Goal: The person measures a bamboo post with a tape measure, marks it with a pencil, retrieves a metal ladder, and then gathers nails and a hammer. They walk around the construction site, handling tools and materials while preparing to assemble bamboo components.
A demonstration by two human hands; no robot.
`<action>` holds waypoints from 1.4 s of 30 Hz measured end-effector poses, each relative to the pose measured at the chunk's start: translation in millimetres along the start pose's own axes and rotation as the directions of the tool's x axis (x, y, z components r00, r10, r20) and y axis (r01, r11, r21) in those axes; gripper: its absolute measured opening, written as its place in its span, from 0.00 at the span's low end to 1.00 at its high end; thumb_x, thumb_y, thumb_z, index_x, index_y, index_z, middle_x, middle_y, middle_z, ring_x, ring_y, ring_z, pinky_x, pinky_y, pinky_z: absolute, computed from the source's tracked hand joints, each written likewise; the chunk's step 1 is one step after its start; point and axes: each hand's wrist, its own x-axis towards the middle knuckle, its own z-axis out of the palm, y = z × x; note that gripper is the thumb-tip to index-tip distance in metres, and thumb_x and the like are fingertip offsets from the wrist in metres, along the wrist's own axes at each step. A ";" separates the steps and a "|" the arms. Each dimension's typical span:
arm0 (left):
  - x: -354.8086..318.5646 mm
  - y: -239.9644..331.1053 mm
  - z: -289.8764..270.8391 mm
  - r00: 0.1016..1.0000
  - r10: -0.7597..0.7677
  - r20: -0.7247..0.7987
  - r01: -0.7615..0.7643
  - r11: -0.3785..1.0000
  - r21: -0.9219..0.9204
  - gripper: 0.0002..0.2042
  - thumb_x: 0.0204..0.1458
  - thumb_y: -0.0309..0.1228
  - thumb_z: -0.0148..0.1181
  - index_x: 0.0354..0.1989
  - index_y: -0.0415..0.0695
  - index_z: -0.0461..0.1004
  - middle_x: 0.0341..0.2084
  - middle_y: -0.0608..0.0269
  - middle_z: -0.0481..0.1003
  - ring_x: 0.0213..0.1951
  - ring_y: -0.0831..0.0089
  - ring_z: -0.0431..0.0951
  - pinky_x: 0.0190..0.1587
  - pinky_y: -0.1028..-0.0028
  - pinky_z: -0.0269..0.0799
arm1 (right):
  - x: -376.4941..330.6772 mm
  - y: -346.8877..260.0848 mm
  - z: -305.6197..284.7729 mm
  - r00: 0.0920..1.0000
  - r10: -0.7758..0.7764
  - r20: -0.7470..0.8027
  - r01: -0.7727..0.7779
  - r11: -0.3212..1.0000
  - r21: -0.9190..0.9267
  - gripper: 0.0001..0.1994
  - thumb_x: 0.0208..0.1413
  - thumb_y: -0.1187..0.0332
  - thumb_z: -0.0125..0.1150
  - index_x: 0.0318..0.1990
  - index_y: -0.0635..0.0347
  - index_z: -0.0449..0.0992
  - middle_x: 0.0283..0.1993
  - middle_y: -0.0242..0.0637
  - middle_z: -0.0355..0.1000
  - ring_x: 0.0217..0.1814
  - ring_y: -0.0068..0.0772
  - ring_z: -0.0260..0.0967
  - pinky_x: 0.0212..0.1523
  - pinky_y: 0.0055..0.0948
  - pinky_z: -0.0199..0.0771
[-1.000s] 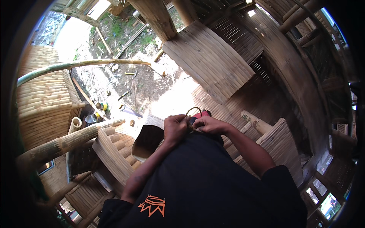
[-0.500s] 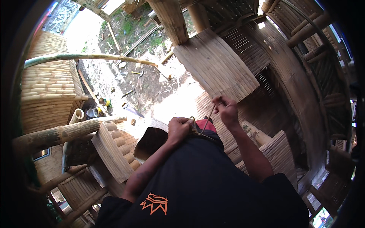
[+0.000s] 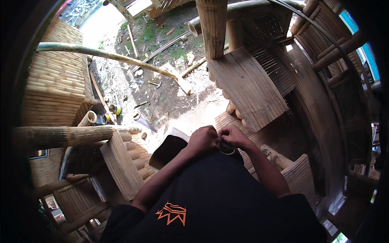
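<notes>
My left hand [image 3: 204, 139] and my right hand [image 3: 235, 137] meet in front of my waist, above my black shirt [image 3: 214, 194]. Both are closed around a small round object with a pale ring edge [image 3: 227, 150], mostly hidden under the fingers. What it is I cannot tell. My forearms come up from the lower edge. A dark curved piece [image 3: 167, 150] lies just left of my left wrist.
Bamboo structure surrounds me: a slatted bamboo panel [image 3: 247, 87] ahead, a thick bamboo post [image 3: 212, 24], a horizontal bamboo pole [image 3: 65, 135] at left, a bamboo step [image 3: 119, 166] below it. Bare dirt ground [image 3: 162, 93] with scraps and small cans [image 3: 111, 113] lies far below.
My right hand, raised and pulling a thin strand half a second ago, has come back down to meet my left hand. The view has tilted toward the ground.
</notes>
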 end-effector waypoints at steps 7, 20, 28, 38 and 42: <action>-35.3 -54.5 -47.4 0.983 -0.155 0.096 0.176 0.944 -0.278 0.09 0.46 0.30 0.65 0.34 0.40 0.82 0.29 0.51 0.78 0.33 0.56 0.80 0.38 0.66 0.74 | 20.2 -11.2 39.7 0.983 -0.048 0.179 -0.062 0.824 0.563 0.08 0.59 0.71 0.59 0.43 0.64 0.73 0.42 0.37 0.72 0.43 0.26 0.71 0.43 0.27 0.75; -89.7 -137.2 -92.8 0.955 -0.188 0.231 0.297 0.639 -0.710 0.16 0.62 0.36 0.52 0.43 0.32 0.76 0.34 0.60 0.80 0.37 0.74 0.78 0.44 0.73 0.71 | 201.5 -175.1 165.3 0.939 -0.216 -0.268 0.343 0.651 0.677 0.10 0.67 0.62 0.48 0.34 0.55 0.67 0.20 0.25 0.59 0.15 0.15 0.45 0.14 0.18 0.45; -64.7 -145.0 -75.5 0.864 -0.243 0.442 0.402 -0.198 -0.894 0.16 0.66 0.41 0.43 0.31 0.43 0.65 0.21 0.65 0.66 0.25 0.71 0.70 0.35 0.65 0.71 | 191.6 -165.2 149.8 0.990 -0.137 -0.026 0.130 0.845 0.519 0.17 0.69 0.57 0.42 0.45 0.62 0.70 0.27 0.26 0.64 0.25 0.18 0.58 0.28 0.21 0.62; 2.8 -125.0 -96.2 0.693 -0.719 0.047 0.000 -0.065 -0.998 0.16 0.66 0.38 0.42 0.25 0.47 0.62 0.11 0.76 0.52 0.11 0.83 0.49 0.15 0.76 0.49 | 235.1 -213.3 102.6 0.941 -0.337 0.015 0.309 0.878 0.366 0.14 0.68 0.58 0.45 0.38 0.58 0.71 0.24 0.24 0.60 0.23 0.17 0.56 0.27 0.22 0.61; 15.6 -131.1 -107.2 0.605 -0.793 0.073 -0.160 -0.210 -0.964 0.15 0.66 0.38 0.42 0.26 0.46 0.62 0.12 0.77 0.52 0.11 0.83 0.48 0.15 0.76 0.48 | 211.7 -174.2 89.9 0.970 -0.157 -0.185 0.119 0.972 -0.203 0.23 0.63 0.54 0.53 0.55 0.66 0.67 0.40 0.34 0.70 0.36 0.18 0.64 0.38 0.23 0.67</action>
